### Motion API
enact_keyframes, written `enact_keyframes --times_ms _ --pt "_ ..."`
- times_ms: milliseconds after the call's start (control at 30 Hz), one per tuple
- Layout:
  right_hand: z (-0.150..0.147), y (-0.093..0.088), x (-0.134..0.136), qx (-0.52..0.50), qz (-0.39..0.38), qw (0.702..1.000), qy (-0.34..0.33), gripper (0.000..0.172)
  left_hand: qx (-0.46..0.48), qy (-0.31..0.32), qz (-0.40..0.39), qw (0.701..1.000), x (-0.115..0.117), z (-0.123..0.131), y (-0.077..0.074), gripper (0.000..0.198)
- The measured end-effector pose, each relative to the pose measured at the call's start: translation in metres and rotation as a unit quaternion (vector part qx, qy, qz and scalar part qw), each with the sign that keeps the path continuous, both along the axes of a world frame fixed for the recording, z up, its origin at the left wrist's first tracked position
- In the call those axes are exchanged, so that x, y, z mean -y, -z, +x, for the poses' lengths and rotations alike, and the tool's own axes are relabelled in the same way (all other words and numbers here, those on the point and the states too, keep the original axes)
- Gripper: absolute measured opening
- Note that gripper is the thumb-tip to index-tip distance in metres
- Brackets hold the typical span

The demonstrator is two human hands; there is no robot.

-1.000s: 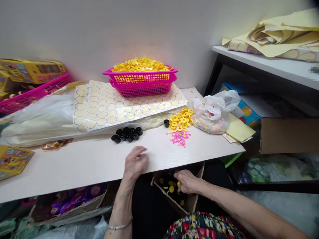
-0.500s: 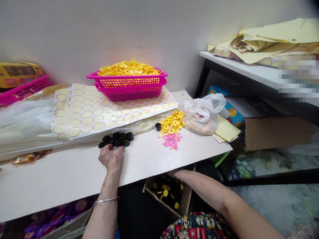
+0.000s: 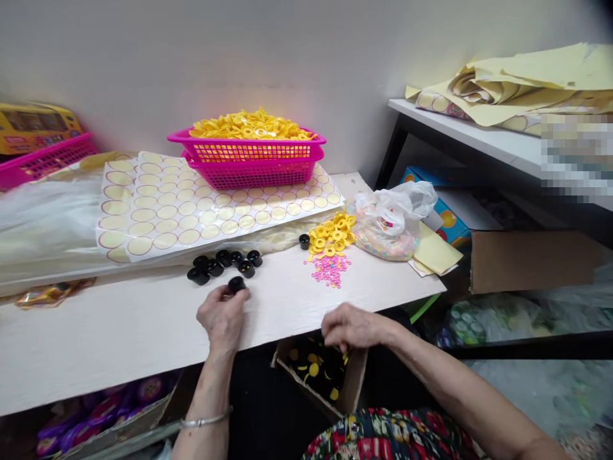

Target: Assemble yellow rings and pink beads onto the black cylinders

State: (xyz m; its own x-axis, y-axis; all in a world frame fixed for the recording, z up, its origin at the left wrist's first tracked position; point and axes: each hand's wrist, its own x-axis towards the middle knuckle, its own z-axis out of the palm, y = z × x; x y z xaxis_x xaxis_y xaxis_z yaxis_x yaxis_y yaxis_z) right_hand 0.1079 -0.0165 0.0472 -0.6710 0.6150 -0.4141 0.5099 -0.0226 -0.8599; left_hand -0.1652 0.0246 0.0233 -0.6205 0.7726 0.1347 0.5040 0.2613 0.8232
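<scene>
Between the thumb and fingers of my left hand (image 3: 223,314) is a small black cup (image 3: 236,285), just above the white table. Behind it stand several like black cups (image 3: 223,262), some with small coloured bits inside. My right hand (image 3: 352,326) hangs over the table's front edge, above a cardboard box (image 3: 357,383) of black and yellow pieces. Its fingers are curled, and what they hold, if anything, is hidden. Farther back lie a heap of yellow rings (image 3: 332,233) and a scatter of pink beads (image 3: 330,269). One black cup (image 3: 304,241) stands beside the rings.
Pink baskets (image 3: 253,172) piled with yellow rings sit on sheets of round stickers (image 3: 163,211) by the wall. A plastic bag of beads (image 3: 387,230) lies at the table's right end. On the right are a shelf (image 3: 460,131) and an open carton (image 3: 522,262).
My left hand has drawn one black cup away from the group, toward me and to the right. My right hand has risen out of the cardboard box.
</scene>
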Motion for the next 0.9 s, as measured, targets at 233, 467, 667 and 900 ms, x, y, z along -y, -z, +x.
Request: enact_keyframes --times_ms 233,467,667,900 --pt "0.009 0.023 -0.052 0.026 0.390 0.870 0.300 0.011 0.118 0.206 0.007 0.971 0.026 0.082 0.010 0.025" --pt "0.006 0.014 -0.096 0.122 0.426 0.826 0.349 0.017 0.010 0.251 -0.002 0.968 0.013 0.099 0.016 0.015" --pt "-0.002 0.006 -0.106 0.143 0.433 0.844 0.283 0.011 -0.019 0.270 0.010 0.963 0.015 0.098 0.016 0.012" --pt "0.002 0.005 -0.084 0.112 0.416 0.863 0.263 0.012 0.012 0.301 0.035 0.953 0.015 0.097 0.016 0.030"
